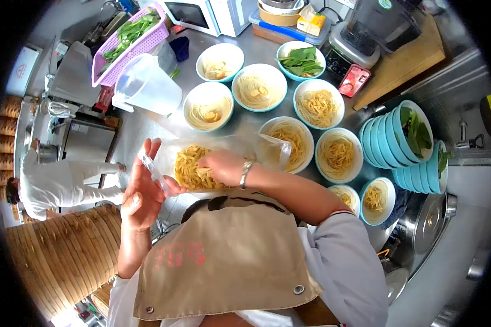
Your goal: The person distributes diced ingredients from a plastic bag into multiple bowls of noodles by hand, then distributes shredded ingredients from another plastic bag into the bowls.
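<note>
Bag of clear plastic (229, 143) is best propped wide by the spread left hand (140, 203), right hand (224, 167) pinching flat yellow strips (186, 168).

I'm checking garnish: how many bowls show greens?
3: one bowl left of the blender, plus the top bowls of the larger stack and smaller stack. Others may be hidden.

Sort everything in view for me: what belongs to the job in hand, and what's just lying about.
Likely part of the job:
- clear, soft plastic bag
- flat yellow food strips inside it
- round white-and-turquoise bowls holding thin pale noodles

Apparently just lying about:
- white boxy microwave
- pink-and-red, phone-like rectangle
- brown rectangular wooden board
</note>
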### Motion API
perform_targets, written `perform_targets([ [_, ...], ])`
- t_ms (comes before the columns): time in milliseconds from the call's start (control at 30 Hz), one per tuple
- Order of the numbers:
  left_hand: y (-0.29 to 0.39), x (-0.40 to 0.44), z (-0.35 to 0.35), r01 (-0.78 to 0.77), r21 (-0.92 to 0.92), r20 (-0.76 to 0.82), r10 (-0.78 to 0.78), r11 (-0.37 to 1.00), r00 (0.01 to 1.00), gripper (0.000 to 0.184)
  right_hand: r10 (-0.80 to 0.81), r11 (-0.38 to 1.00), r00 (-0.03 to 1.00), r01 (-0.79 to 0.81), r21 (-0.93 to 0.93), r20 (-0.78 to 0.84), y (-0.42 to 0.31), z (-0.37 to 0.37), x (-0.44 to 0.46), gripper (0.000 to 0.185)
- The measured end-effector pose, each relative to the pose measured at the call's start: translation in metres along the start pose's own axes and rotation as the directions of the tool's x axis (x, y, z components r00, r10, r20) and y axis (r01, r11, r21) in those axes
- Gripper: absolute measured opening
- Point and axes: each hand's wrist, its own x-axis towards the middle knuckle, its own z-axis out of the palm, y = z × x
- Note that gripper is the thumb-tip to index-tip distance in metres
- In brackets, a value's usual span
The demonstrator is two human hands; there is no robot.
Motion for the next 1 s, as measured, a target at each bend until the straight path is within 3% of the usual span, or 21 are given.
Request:
perform_targets([
  [100, -0.004, 0.000, -0.001, -0.008, 0.010, -0.036, 0.008, 1.000, 0.999, 0.100, 0.069, 0.993, 0.994, -0.077, 0.090, 0.088, -0.031, -0.067, -0.009, 0.020],
  [167, -0.006, 0.000, -0.003, -0.012, 0.000, -0.069, 0.012, 1.000, 0.998, 0.103, -0.006, 0.968, 0.998, 0.021, 0.249, -0.059, -0.030, -0.095, -0.007, 0.025],
  [233, -0.006, 0.000, -0.005, -0.013, -0.001, -0.071, 0.013, 1.000, 0.997, 0.101, 0.035, 0.917, 0.997, -0.003, 0.398, -0.073, -0.025, -0.129, -0.003, 0.032],
  [300, -0.007, 0.000, -0.008, -0.012, -0.009, -0.079, 0.011, 1.000, 0.997, 0.101, -0.016, 0.932, 0.971, 0.100, 0.348, -0.237, -0.022, -0.164, 0.001, 0.030],
  [367, -0.008, 0.001, -0.008, -0.015, -0.009, -0.074, 0.015, 1.000, 0.997, 0.099, 0.101, 0.922, 0.965, 0.001, 0.388, -0.240, -0.010, -0.195, 0.008, 0.028],
  [433, -0.007, 0.001, -0.007, -0.018, -0.006, -0.084, 0.018, 1.000, 0.996, 0.099, 0.243, 0.915, 0.944, -0.146, 0.376, -0.225, 0.007, -0.216, 0.021, 0.029],
  [500, -0.006, 0.003, -0.006, -0.012, 0.003, -0.105, 0.012, 1.000, 0.994, 0.100, 0.262, 0.954, 0.921, -0.202, 0.222, -0.287, 0.056, -0.215, 0.037, 0.032],
  [567, -0.006, 0.004, -0.005, -0.003, 0.018, -0.123, 0.005, 1.000, 0.992, 0.101, 0.313, 0.929, 0.901, -0.357, -0.103, -0.300, 0.116, -0.198, 0.052, 0.038],
  [633, -0.005, 0.003, -0.005, 0.015, 0.031, -0.133, -0.011, 0.999, 0.991, 0.102, 0.206, 0.908, 0.951, -0.274, -0.317, -0.231, 0.180, -0.166, 0.045, 0.044],
  [667, -0.005, 0.003, -0.004, 0.019, 0.041, -0.140, -0.013, 0.999, 0.990, 0.102, 0.239, 0.861, 0.946, -0.312, -0.403, -0.220, 0.188, -0.163, 0.039, 0.044],
  [767, -0.006, 0.004, -0.009, 0.012, 0.034, -0.124, -0.008, 0.999, 0.992, 0.103, 0.353, 0.909, 0.839, -0.412, -0.061, -0.414, 0.117, -0.175, 0.024, 0.044],
  [833, -0.005, 0.006, -0.009, 0.028, 0.027, -0.114, -0.025, 0.999, 0.993, 0.104, 0.249, 0.938, 0.890, -0.123, 0.325, -0.383, 0.051, -0.169, 0.004, 0.035],
  [900, -0.003, 0.007, -0.007, 0.040, 0.023, -0.097, -0.038, 0.999, 0.995, 0.104, 0.045, 0.905, 0.976, 0.051, 0.423, -0.213, -0.011, -0.132, -0.010, 0.029],
  [933, -0.002, 0.008, -0.005, 0.041, 0.022, -0.087, -0.039, 0.999, 0.995, 0.105, 0.037, 0.940, 0.999, -0.043, 0.338, 0.024, -0.032, -0.116, -0.008, 0.028],
  [967, -0.001, 0.009, -0.004, 0.040, 0.019, -0.076, -0.039, 0.999, 0.996, 0.105, 0.080, 0.991, 0.973, -0.100, 0.086, 0.216, -0.038, -0.091, -0.002, 0.034],
  [1000, 0.000, 0.010, -0.003, 0.048, 0.005, -0.039, -0.048, 0.999, 0.998, 0.105, -0.001, 1.000, 0.993, -0.002, 0.023, 0.118, -0.021, -0.043, 0.005, 0.036],
])
